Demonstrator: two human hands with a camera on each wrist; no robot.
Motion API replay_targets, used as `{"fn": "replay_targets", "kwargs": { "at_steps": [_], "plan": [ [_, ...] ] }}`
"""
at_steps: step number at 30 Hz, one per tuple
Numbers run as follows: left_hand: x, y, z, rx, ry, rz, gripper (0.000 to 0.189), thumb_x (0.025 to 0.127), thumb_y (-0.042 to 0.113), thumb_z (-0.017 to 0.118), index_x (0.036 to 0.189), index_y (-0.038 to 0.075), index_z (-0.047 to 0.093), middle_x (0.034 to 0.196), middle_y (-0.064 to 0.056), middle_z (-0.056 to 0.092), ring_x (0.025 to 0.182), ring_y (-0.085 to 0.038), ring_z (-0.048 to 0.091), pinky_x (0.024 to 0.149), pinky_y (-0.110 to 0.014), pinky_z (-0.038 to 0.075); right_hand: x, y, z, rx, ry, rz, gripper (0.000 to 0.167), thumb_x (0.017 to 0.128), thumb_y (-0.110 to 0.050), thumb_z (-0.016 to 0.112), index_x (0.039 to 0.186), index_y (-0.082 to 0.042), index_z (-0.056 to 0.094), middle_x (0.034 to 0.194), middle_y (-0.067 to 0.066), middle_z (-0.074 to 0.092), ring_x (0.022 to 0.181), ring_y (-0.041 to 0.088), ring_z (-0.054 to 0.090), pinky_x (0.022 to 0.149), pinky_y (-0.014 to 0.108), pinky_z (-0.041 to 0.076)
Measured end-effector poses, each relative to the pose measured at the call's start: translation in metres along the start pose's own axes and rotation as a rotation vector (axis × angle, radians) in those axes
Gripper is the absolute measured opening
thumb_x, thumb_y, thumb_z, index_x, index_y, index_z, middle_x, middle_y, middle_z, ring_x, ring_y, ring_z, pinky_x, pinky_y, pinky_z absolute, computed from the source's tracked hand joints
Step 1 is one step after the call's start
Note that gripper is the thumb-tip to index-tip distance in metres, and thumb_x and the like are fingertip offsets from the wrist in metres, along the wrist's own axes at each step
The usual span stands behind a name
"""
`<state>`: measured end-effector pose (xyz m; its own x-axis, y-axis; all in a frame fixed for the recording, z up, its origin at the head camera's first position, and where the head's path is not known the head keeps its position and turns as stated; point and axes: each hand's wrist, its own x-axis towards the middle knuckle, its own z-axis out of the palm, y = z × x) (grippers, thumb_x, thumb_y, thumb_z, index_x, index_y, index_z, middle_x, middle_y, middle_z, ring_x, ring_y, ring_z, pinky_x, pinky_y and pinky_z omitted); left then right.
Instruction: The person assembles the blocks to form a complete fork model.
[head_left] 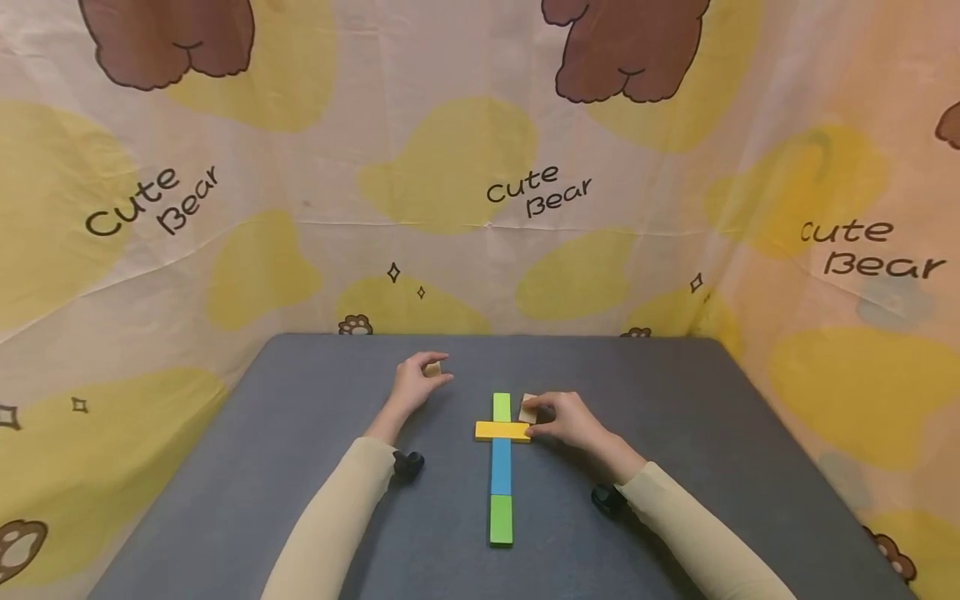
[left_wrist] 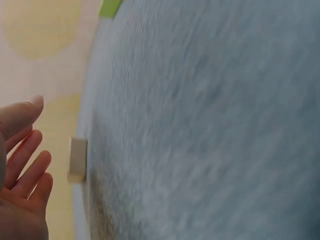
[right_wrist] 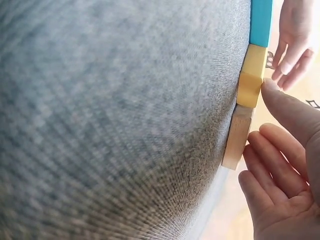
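Note:
Colored blocks lie flat on the grey table in a cross shape: a light green block at the far end, a yellow block across, then a blue block and a green block nearer. One plain wooden block lies against the yellow block's right end. Thumb at the yellow block and fingertips by that wooden block, my right hand is spread loosely. Farther left, my left hand hovers around another wooden block, fingers apart from it in the left wrist view.
A grey cloth covers the table, whose far edge meets a fabric backdrop printed with bears and lettering. Dark wrist cameras sit beneath both pale sleeves.

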<state>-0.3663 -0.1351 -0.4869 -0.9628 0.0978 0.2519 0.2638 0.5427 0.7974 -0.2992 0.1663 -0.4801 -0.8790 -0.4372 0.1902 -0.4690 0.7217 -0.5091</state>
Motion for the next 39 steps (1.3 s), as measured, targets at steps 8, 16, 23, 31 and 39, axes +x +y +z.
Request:
{"fn": "replay_targets", "kwargs": {
  "at_steps": [8,16,23,31,39],
  "plan": [
    [0.008,-0.014,-0.008,0.029,-0.033,-0.098,0.052,0.081,0.019,0.076,0.13,0.014,0.058,0.137,-0.013,0.052,0.129,-0.033,0.044,0.105,-0.051,0.037,0.0,0.0,0.001,0.011,0.0,0.024,0.049,0.072,-0.026,0.082,0.116,-0.01,0.069,0.118,0.005,0.067,0.109,0.022,0.061,0.096,0.045,0.048],
    [0.009,-0.02,-0.011,0.041,-0.065,-0.13,0.059,0.081,0.019,0.076,0.135,0.012,0.053,0.14,-0.012,0.051,0.132,-0.032,0.042,0.109,-0.048,0.033,-0.001,-0.002,0.0,0.024,-0.001,0.052,0.048,0.072,-0.025,0.083,0.116,-0.011,0.069,0.118,0.004,0.067,0.11,0.022,0.06,0.097,0.045,0.048],
    [0.008,-0.02,-0.012,0.053,-0.098,-0.141,0.062,0.08,0.016,0.076,0.137,0.011,0.051,0.141,-0.013,0.049,0.134,-0.033,0.039,0.109,-0.051,0.031,-0.001,-0.001,-0.001,0.024,-0.003,0.038,0.048,0.072,-0.025,0.083,0.115,-0.01,0.069,0.116,0.005,0.068,0.108,0.022,0.061,0.096,0.045,0.048],
    [0.011,-0.021,-0.013,0.077,-0.107,-0.128,0.062,0.079,0.013,0.077,0.136,0.011,0.052,0.139,-0.014,0.051,0.133,-0.033,0.041,0.109,-0.05,0.032,0.001,0.001,0.0,0.021,-0.005,0.044,0.047,0.072,-0.025,0.083,0.115,-0.011,0.069,0.117,0.005,0.068,0.108,0.021,0.061,0.096,0.044,0.048],
    [0.01,-0.019,-0.013,0.088,-0.097,-0.104,0.062,0.077,0.011,0.078,0.133,0.01,0.054,0.135,-0.014,0.053,0.128,-0.033,0.045,0.106,-0.049,0.036,0.0,0.001,-0.001,0.017,-0.013,0.037,0.048,0.072,-0.027,0.083,0.115,-0.01,0.069,0.117,0.005,0.068,0.108,0.022,0.061,0.095,0.045,0.048]
  ]
}}
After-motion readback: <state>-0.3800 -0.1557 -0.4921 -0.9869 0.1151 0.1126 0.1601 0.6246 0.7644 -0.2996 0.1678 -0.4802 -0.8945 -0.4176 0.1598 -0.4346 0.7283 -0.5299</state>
